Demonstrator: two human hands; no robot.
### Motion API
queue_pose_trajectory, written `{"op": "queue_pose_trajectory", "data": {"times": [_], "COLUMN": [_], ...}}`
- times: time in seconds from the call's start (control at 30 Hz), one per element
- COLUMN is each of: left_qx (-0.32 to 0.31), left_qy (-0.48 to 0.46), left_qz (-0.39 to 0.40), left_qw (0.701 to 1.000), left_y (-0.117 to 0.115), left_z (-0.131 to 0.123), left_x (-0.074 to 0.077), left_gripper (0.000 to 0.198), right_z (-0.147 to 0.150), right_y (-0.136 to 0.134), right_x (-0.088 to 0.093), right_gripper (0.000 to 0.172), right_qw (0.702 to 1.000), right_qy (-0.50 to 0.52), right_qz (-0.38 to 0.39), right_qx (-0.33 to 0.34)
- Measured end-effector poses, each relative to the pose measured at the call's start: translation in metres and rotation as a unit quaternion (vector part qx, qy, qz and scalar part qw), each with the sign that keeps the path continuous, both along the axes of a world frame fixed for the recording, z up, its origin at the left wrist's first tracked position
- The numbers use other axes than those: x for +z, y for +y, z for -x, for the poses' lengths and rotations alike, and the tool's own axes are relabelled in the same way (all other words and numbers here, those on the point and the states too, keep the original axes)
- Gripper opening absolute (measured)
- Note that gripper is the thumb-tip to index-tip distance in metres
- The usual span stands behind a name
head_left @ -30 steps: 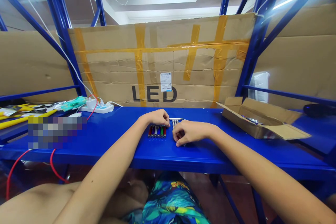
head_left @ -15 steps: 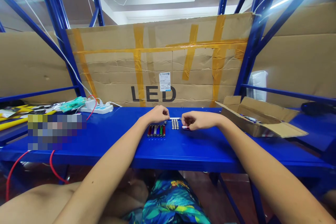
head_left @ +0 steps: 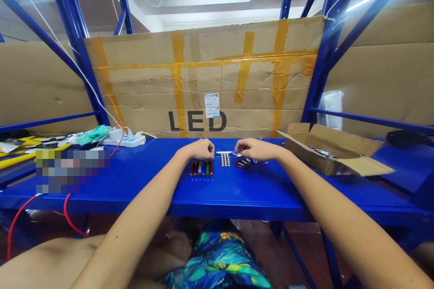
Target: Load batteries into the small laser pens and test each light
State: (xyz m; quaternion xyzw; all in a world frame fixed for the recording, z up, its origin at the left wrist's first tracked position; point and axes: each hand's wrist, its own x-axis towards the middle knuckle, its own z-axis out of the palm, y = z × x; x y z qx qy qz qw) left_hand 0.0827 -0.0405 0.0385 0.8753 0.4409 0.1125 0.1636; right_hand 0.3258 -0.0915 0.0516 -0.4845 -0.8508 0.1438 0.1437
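Note:
My left hand (head_left: pixel 201 149) is closed just behind a row of several small metal tubes (head_left: pixel 201 169) in red, blue, silver and green, like mini flashlights. What its fingers hold, if anything, is hidden. My right hand (head_left: pixel 252 148) is pinched with the fingertips down, and a small red tube (head_left: pixel 239 156) with a pale end shows under them, mostly covered. Below that hand lies a pile of coloured carabiners (head_left: pixel 249 163). Between my hands, silver button cells (head_left: pixel 225 160) stand in a neat grid, with a thin silver rod (head_left: pixel 224 152) behind them.
An open cardboard box (head_left: pixel 325 159) with metal pieces inside stands at the right of the blue table (head_left: pixel 210 194). At the left are a white power strip (head_left: pixel 130 141), packets (head_left: pixel 91 135) and red cables (head_left: pixel 69 212). A large cardboard panel (head_left: pixel 145 90) rises behind.
My right hand has moved away from me with the red tube, uncovering the carabiners. My left hand has shifted slightly left and its fingers have curled further in.

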Motion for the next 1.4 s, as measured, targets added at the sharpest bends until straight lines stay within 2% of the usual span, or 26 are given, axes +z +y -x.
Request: {"op": "queue_pose_trajectory", "data": {"times": [0.37,0.5,0.6,0.77,0.93,1.03,1.4], "left_qx": [-0.034,-0.047,-0.085,-0.140,-0.177,-0.180,-0.173], "left_qy": [0.007,-0.010,-0.033,-0.031,-0.003,0.017,0.024], "left_qz": [0.019,-0.020,-0.051,-0.057,-0.117,-0.127,-0.072], "left_qw": [0.999,0.999,0.995,0.988,0.977,0.975,0.982], "left_y": [0.002,0.000,-0.006,-0.016,-0.022,-0.024,-0.023], "left_z": [0.001,0.000,-0.007,-0.027,-0.037,-0.038,-0.039], "left_x": [0.001,0.004,0.004,-0.005,-0.011,-0.012,-0.015], "left_gripper": [0.017,0.015,0.016,0.020,0.029,0.034,0.045], "right_z": [0.000,-0.001,-0.003,-0.003,-0.004,-0.004,-0.006], "right_y": [-0.003,-0.001,0.003,0.008,0.007,0.007,0.012], "right_x": [0.001,0.001,0.000,-0.001,0.001,0.001,-0.004], "right_gripper": [0.022,0.024,0.025,0.027,0.027,0.027,0.028], "right_qw": [1.000,1.000,1.000,0.999,0.999,0.999,0.999], "right_qy": [-0.004,-0.004,0.000,0.018,0.008,0.001,-0.012], "right_qz": [0.013,0.005,-0.009,-0.021,-0.032,-0.037,-0.040], "right_qx": [-0.004,0.003,0.010,0.017,-0.008,-0.011,-0.010]}}
